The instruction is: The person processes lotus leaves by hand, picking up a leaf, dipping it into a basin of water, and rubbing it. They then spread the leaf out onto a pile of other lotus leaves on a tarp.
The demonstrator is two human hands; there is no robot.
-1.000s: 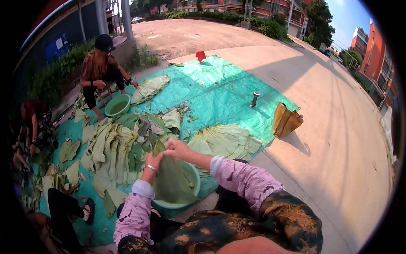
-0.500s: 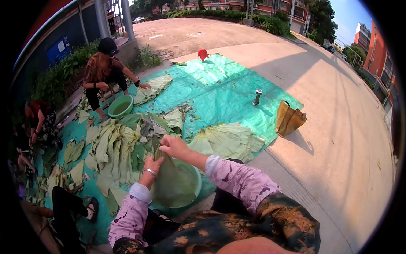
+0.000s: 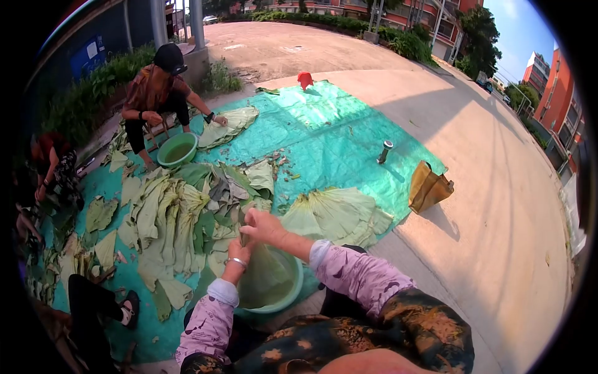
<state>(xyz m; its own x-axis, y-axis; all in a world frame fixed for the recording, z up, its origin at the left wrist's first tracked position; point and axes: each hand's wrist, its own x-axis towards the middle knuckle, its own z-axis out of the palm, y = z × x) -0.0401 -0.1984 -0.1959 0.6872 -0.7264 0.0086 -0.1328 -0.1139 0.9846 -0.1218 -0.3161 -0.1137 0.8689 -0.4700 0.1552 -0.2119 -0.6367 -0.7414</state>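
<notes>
My left hand (image 3: 238, 252) and my right hand (image 3: 264, 226) are close together over a green basin (image 3: 298, 282), both closed on the upper edge of a lotus leaf (image 3: 256, 269). The leaf hangs down into the basin, and its lower part is hard to separate from what lies inside. To the right of my hands, a fanned stack of pale lotus leaves (image 3: 339, 215) rests on a green tarp (image 3: 268, 140). On the left is a larger heap of leaves (image 3: 165, 212), some crumpled and darker.
Across the tarp, a person (image 3: 162, 93) crouches by another green basin (image 3: 161, 157), one hand on a leaf pile (image 3: 233, 121). More people are at the left edge. A bottle (image 3: 385, 152), a brown bag (image 3: 430, 187) and a red object (image 3: 305, 80) stand to the right and back.
My hands have drawn closer together, the left moving up and right toward the right hand. The leaf has shifted right and shows less above the basin. The view has turned slightly.
</notes>
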